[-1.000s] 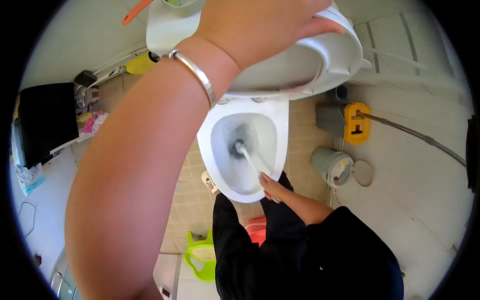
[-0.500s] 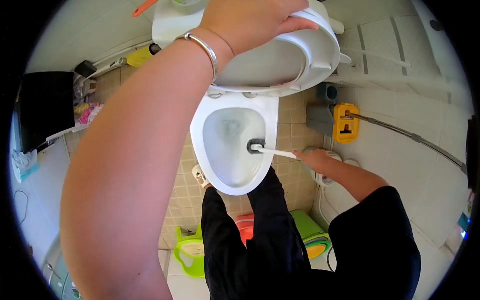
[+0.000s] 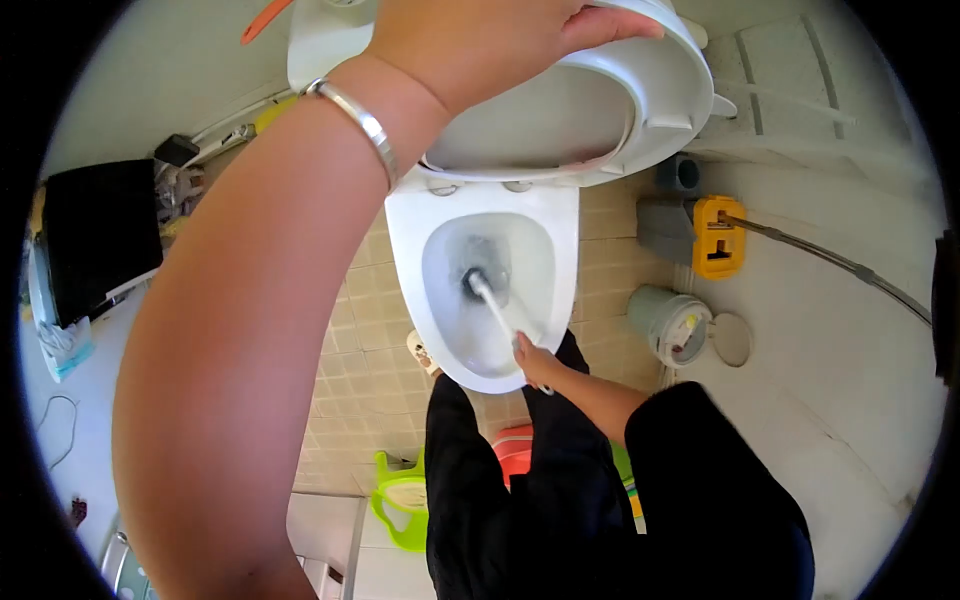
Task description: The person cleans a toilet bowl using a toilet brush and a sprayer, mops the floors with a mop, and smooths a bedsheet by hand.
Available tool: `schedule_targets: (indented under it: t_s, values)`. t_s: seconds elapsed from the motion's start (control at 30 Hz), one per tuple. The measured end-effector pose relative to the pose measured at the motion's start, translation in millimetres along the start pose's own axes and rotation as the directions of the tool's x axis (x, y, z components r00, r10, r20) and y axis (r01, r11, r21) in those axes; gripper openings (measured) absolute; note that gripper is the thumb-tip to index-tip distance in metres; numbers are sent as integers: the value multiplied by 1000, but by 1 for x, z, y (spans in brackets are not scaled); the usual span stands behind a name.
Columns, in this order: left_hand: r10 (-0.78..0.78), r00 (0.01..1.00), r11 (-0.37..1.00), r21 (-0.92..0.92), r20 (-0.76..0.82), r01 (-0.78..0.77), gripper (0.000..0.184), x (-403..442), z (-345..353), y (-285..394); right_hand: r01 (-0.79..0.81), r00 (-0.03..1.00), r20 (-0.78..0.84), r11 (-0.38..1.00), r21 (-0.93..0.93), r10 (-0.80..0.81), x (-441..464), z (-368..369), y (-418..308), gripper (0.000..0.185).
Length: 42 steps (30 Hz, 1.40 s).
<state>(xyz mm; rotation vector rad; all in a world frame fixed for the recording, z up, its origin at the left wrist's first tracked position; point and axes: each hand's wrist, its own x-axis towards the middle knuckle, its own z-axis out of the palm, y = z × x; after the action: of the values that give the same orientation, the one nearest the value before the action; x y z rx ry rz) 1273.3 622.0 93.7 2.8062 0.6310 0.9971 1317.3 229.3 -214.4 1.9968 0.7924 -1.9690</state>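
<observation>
My right hand (image 3: 537, 362) is closed around the white handle of a toilet brush (image 3: 494, 308). The brush's dark head is down inside the white toilet bowl (image 3: 565, 270), left of its middle, near the water. At the top of the view, my left hand (image 3: 490, 45) is on the raised toilet seat (image 3: 680, 105). Its thumb lies along the seat's upper edge, while the other fingers are mostly hidden or cut off by the frame. A silver bracelet circles the left wrist.
Right of the toilet stand a grey and yellow mop bucket (image 3: 718, 240) with a long pole and a lidded pail (image 3: 655, 315). Green (image 3: 405, 530) and red (image 3: 514, 450) plastic items sit near my legs. A black panel (image 3: 100, 240) is at the left.
My right hand has moved left and closer to me, bringing the brush head from the bowl's right inner side to left of its middle. The left hand still holds the seat up.
</observation>
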Motion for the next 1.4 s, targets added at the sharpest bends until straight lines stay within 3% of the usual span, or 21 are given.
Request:
schedule_targets:
  t_s: [0.07, 0.13, 0.17, 0.23, 0.3, 0.37, 0.47, 0.57, 0.6, 0.67, 0.73, 0.8, 0.87, 0.93, 0.97, 1.03, 1.07, 1.17, 1.3, 1.37, 1.4]
  values:
    - [29, 999, 1000, 4, -17, -29, 28, 0, -1, 3, 56, 995, -95, 951, 304, -28, 50, -9, -20, 46]
    - [68, 997, 998, 15, -35, -67, 28, 2, 2, -1, 50, 998, -59, 692, 720, -10, 92, -24, -49, 43]
    - [88, 994, 996, 23, -61, -87, 28, 3, 5, -3, 63, 998, -58, 683, 728, -30, 102, -29, -63, 43]
    - [103, 991, 995, 12, -87, -102, 28, 1, 7, -3, -221, 967, 222, -22, 975, 122, 87, -38, -76, 23]
    - [88, 992, 995, -37, -86, -91, 24, 4, 3, -3, -492, 871, 394, -481, 726, -294, 55, -33, -39, 30]
    - [60, 996, 995, -74, -61, -64, 20, 5, -3, 0, -587, 792, 259, -570, 575, -554, 0, -22, -23, 36]
    - [17, 1000, 989, -145, 2, -17, 20, 3, -8, -2, -524, 821, -5, -757, 391, -571, -90, -44, -51, 36]
    - [47, 999, 989, -142, -20, -49, 32, 4, -11, -3, -632, 765, 22, -744, 216, -643, -108, -55, -77, 37]
    - [182, 982, 982, -48, -55, -185, 39, 4, -7, -9, -633, 763, 21, -740, 227, -646, -105, -51, -86, 37]
    - [319, 944, 947, 59, -77, -315, 46, 1, -7, -8, -572, 812, 148, -719, 395, -565, -87, -37, -108, 33]
    - [273, 877, 962, 123, -396, -244, 27, -20, -14, 18, -429, 893, 170, -671, 604, -417, -75, -22, -119, 37]
    - [25, 932, 1000, -6, -361, -29, 35, -74, 1, 47, -275, 955, 154, -561, 781, -253, -70, -11, -124, 40]
    - [-413, 887, 902, -225, -206, 368, 38, -146, 39, 72, -116, 992, 94, -307, 944, -85, -68, -2, -121, 30]
    - [-814, 578, 527, -336, 66, 781, 40, -228, 90, 104, -153, 944, 183, 128, 980, -273, -45, 18, -104, 40]
    - [-911, 363, 273, -373, 196, 887, 40, -266, 114, 121, 367, 895, -252, 290, 884, -367, -21, 55, -99, 50]
    - [-879, -89, -371, -555, 469, 745, 43, -313, 136, 154, 360, 932, -129, 832, 422, -338, -68, 43, -96, 71]
    - [-880, -98, -375, -554, 465, 743, 43, -326, 141, 162, 449, 889, -133, 890, 72, -438, -55, 48, -52, 68]
    - [-810, -138, -435, -425, 571, 793, 43, -372, 165, 186, 180, 976, -17, 852, -491, -216, -42, 9, 7, 60]
    - [-739, -163, -466, -322, 653, 824, 42, -399, 185, 204, 48, 971, -176, 857, -512, -159, 41, -25, 21, 55]
    - [-735, -120, -407, -294, 667, 865, 41, -403, 185, 206, 143, 952, -251, 978, -152, -178, 104, -32, 1, 51]
    - [-744, -113, -396, -298, 658, 868, 41, -402, 182, 201, 157, 948, -254, 976, -152, -192, 116, -35, -14, 51]
